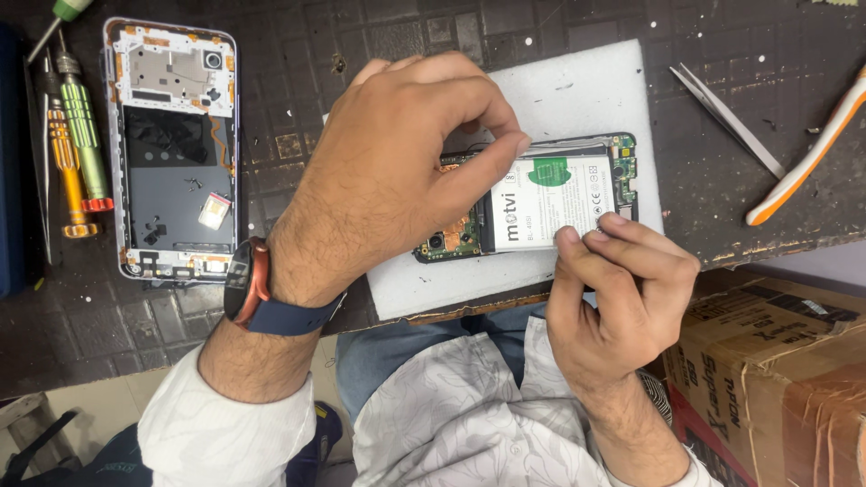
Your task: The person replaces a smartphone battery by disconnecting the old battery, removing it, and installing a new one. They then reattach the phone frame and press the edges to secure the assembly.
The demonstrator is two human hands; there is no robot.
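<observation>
Left hand: my left hand lies over the near-left part of the opened black smartphone with exposed green circuit board; thumb and forefinger are pinched together at the phone's far long edge. What they pinch is too small to tell.
Right hand: my right hand has its fingertips pressed together against the near edge of the white rectangular battery with a green mark; I cannot tell whether they pinch anything.
Phone: it lies flat on the white foam pad, at the pad's middle, battery seated in the frame.
Pad: at the near edge of the dark chequered bench.
Left of bench: a detached phone back frame with camera opening lies upright; green- and orange-handled screwdrivers lie just beside it at the left edge.
Right of bench: steel tweezers and an orange-and-white pry tool, near each other, well apart from the pad.
Wrist: dark watch with blue strap on my left arm.
</observation>
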